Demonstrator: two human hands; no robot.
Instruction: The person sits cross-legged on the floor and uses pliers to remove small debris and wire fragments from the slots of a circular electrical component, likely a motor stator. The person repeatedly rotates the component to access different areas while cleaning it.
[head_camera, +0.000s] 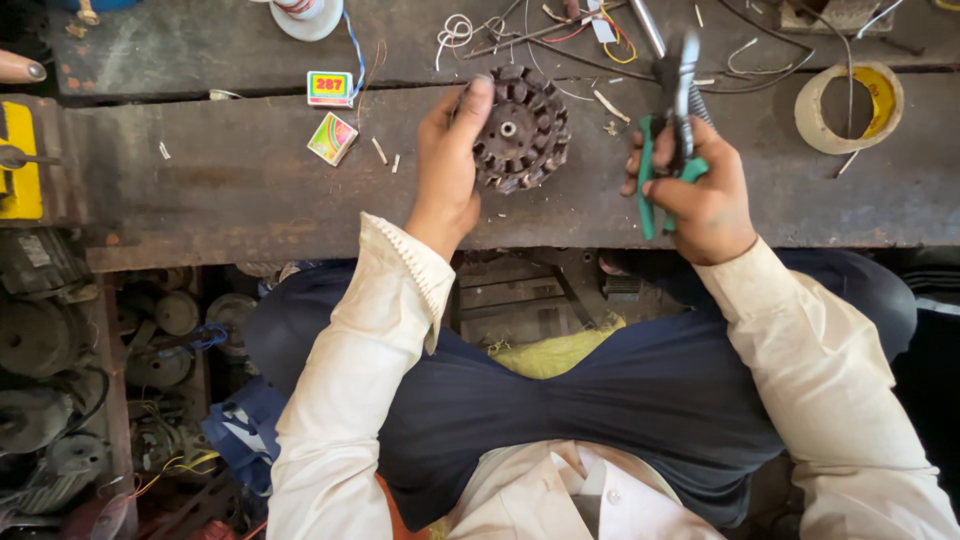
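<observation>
Left hand (447, 160) clamps the round slotted stator core (522, 128) near the workbench (250, 180) front edge, looks heavy, rigid, best gripped by rim; right hand (700, 190) grips green-handled pliers (668, 130).

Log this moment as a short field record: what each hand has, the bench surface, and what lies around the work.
left hand: grips the round, toothed stator core at its left edge, on the bench
right hand: holds green-handled pliers, tip pointing away from the person
bench: dark, worn wood
left of core: two small colourful boxes
far right: tape roll
far edge: loose wires, wire offcuts
under bench, left: old motor parts
</observation>
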